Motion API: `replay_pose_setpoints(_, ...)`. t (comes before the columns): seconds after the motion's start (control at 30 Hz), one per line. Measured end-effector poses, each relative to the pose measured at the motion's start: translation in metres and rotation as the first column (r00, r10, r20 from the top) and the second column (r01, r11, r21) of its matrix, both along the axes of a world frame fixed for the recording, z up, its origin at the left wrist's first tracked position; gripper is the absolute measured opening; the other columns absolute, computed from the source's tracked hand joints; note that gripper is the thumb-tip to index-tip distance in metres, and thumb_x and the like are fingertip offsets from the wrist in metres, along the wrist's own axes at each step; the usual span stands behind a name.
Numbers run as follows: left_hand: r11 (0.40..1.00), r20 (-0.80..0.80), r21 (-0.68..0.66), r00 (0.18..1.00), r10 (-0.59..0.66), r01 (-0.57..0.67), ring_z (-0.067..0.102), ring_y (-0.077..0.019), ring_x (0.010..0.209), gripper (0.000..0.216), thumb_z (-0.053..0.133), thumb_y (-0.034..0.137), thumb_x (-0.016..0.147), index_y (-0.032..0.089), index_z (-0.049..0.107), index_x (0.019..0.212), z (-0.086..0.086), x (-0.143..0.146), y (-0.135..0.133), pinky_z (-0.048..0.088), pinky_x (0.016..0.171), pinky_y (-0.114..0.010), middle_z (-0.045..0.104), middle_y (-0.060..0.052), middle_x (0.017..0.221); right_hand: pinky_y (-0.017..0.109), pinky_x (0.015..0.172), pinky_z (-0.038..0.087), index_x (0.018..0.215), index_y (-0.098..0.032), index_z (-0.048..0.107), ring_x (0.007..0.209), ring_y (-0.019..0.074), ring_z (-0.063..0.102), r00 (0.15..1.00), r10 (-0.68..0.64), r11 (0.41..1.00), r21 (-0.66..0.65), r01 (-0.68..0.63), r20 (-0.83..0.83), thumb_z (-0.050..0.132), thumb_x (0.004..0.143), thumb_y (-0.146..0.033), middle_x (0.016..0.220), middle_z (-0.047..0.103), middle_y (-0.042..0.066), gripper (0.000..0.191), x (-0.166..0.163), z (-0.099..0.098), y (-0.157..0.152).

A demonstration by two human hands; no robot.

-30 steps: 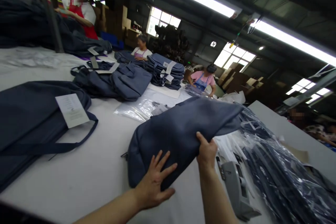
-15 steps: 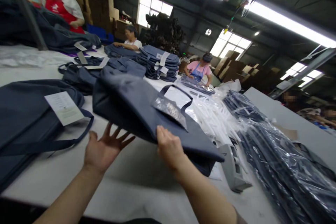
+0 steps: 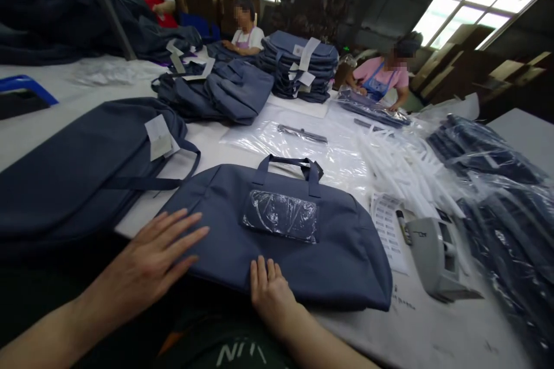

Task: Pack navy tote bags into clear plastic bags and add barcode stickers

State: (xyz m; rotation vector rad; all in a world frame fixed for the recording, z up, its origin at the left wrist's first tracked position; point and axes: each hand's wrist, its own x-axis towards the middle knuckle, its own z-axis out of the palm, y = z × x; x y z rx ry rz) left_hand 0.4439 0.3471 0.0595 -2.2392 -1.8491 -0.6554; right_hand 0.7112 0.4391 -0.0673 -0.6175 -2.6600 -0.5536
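Note:
A navy duffel bag (image 3: 341,265) lies flat on the table in front of me, its handles pointing away. On its upper side rests a dark flat piece in a clear plastic wrapper (image 3: 280,216). My right hand (image 3: 272,297) holds the bag's near edge around the middle, with the fingers on top and the thumb hidden. Over the bag's left end my left hand (image 3: 158,256) is open, fingers stretched out; whether it presses on the fabric I cannot tell. Left of it lies another navy bag (image 3: 82,167) with a white paper tag (image 3: 160,137).
A grey tape dispenser (image 3: 437,259), a label sheet (image 3: 386,230) and white strips (image 3: 398,164) are on the right. Plastic-wrapped bags (image 3: 511,242) lie beyond. Clear plastic bags (image 3: 255,132) and stacked navy bags (image 3: 298,63) are further back. Several co-workers stand or sit around.
The duffel bag, raised and tilted before, has come down flat on the table, nearer to me. My left hand has turned palm down over its left end. The view has tipped downward.

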Motion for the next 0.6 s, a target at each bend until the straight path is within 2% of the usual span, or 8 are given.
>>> replay_pose_setpoints(0.1,0.948,-0.168,-0.244,0.954,-0.247,0.203,0.028,-0.0317,0.136,0.049,0.053,0.059,0.085,0.049,0.043,0.131,-0.009,0.021,0.021,0.006,0.114,-0.057,0.039,0.005,0.145,0.047,0.063,0.06,0.11,0.001,0.062,0.084,0.0364,0.069,0.999,-0.007,1.0,0.005,0.008,-0.049,0.05,0.077,-0.009,0.104,0.066,0.028,0.036,0.008,-0.008,-0.026)
replay_pose_setpoints(0.17,0.854,-0.166,-0.472,0.929,-0.331,0.22,0.028,-0.0369,0.135,0.046,0.051,0.062,0.084,0.055,0.042,0.128,-0.03,0.022,0.022,0.006,0.107,-0.067,0.04,0.004,0.144,0.049,0.06,0.059,0.109,0.003,0.062,0.083,0.038,0.069,0.999,-0.001,1.0,-0.018,0.0,-0.038,0.05,0.078,-0.01,0.102,0.066,0.029,0.036,0.008,-0.016,-0.045)
replay_pose_setpoints(0.23,0.782,-0.169,-0.601,0.93,-0.327,0.166,0.027,-0.0398,0.134,0.044,0.053,0.054,0.087,0.058,0.038,0.128,-0.049,0.019,0.021,0.007,0.103,-0.073,0.038,0.004,0.144,0.051,0.06,0.058,0.111,0.005,0.06,0.084,0.0394,0.068,0.999,0.004,0.997,-0.079,-0.002,0.032,0.05,0.08,-0.012,0.103,0.064,0.031,0.037,0.003,-0.017,-0.059)
replay_pose_setpoints(0.37,0.784,-0.238,-0.62,0.945,-0.225,0.03,0.022,-0.0413,0.136,0.051,0.055,0.031,0.09,0.058,0.034,0.129,-0.065,0.027,0.019,0.006,0.102,-0.073,0.034,0.004,0.146,0.048,0.063,0.058,0.119,0.004,0.056,0.093,0.0377,0.066,0.971,0.02,0.953,-0.297,0.053,0.237,0.05,0.083,-0.013,0.113,0.06,0.031,0.04,0.003,0.015,-0.055)
replay_pose_setpoints(0.43,0.79,-0.245,-0.613,0.95,-0.195,0.004,0.02,-0.0423,0.136,0.054,0.052,0.025,0.09,0.057,0.034,0.13,-0.068,0.034,0.016,0.007,0.101,-0.073,0.033,0.003,0.147,0.04,0.069,0.059,0.125,-0.006,0.054,0.099,0.0305,0.066,0.966,0.121,0.88,-0.476,0.004,0.231,0.052,0.086,-0.023,0.122,0.059,0.024,0.043,0.024,0.043,-0.035)
replay_pose_setpoints(0.5,0.82,-0.213,-0.57,0.958,-0.193,0.038,0.018,-0.0433,0.136,0.053,0.051,0.031,0.09,0.053,0.03,0.134,-0.076,0.038,0.009,0.009,0.102,-0.073,0.03,0.0,0.149,0.035,0.085,0.055,0.132,-0.018,0.05,0.111,0.0241,0.06,0.978,0.169,0.793,-0.606,-0.061,0.122,0.055,0.086,-0.042,0.132,0.055,0.015,0.052,0.063,0.066,-0.009)
replay_pose_setpoints(0.53,0.846,-0.194,-0.53,0.962,-0.194,0.064,0.017,-0.0435,0.137,0.053,0.051,0.04,0.09,0.051,0.027,0.136,-0.081,0.039,0.004,0.01,0.102,-0.072,0.028,-0.001,0.15,0.041,0.098,0.047,0.134,-0.022,0.048,0.123,0.026,0.051,0.996,0.055,0.81,-0.586,-0.002,0.072,0.055,0.085,-0.049,0.139,0.049,0.013,0.057,0.087,0.072,0.004)
replay_pose_setpoints(0.6,0.891,-0.192,-0.443,0.96,-0.202,0.099,0.016,-0.0444,0.137,0.061,0.052,0.054,0.086,0.047,0.024,0.139,-0.096,0.037,-0.004,0.012,0.103,-0.071,0.025,-0.003,0.151,0.057,0.108,0.029,0.136,-0.029,0.045,0.136,0.0341,0.031,0.993,-0.079,0.834,-0.54,0.113,0.086,0.054,0.083,-0.055,0.148,0.036,0.01,0.06,0.135,0.069,0.023)
